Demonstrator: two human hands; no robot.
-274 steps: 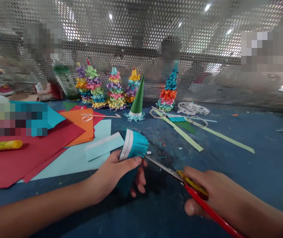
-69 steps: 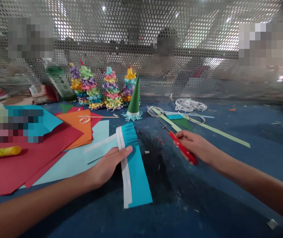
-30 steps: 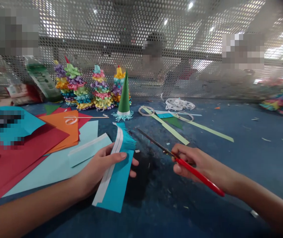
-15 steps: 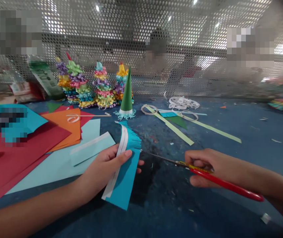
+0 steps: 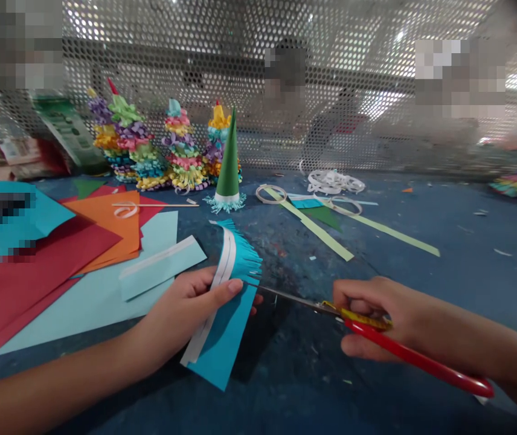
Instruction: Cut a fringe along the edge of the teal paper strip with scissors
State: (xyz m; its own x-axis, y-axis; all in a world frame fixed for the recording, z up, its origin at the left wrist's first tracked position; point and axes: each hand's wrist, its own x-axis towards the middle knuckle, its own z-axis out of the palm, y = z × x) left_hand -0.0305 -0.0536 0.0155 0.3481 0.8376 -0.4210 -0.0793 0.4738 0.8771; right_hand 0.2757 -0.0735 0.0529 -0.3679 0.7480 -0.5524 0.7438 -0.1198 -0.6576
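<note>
My left hand (image 5: 202, 302) pinches a blue paper strip (image 5: 220, 344) between thumb and fingers. White tape runs down the strip's left side, and its upper right edge is cut into a fringe. My right hand (image 5: 371, 314) is closed around scissors (image 5: 421, 356) with red and yellow handles. The scissor blades point left, and their tips lie at the strip's right edge, just below the fringe and close to my left thumb. Behind the strip stands a green paper cone (image 5: 227, 163) with a light blue fringe around its base.
Fringed colourful cones (image 5: 183, 151) stand at the back before a perforated metal screen (image 5: 240, 78). Red sheets (image 5: 36, 260), orange and light blue paper lie left. Pale green strips (image 5: 326, 232) and curled white tape (image 5: 335, 182) lie behind my hands. People show beyond the screen.
The scissors have moved left, so that their tips now meet the strip's edge instead of being slightly off it. The view has shifted a little, and my left hand still holds the strip.
</note>
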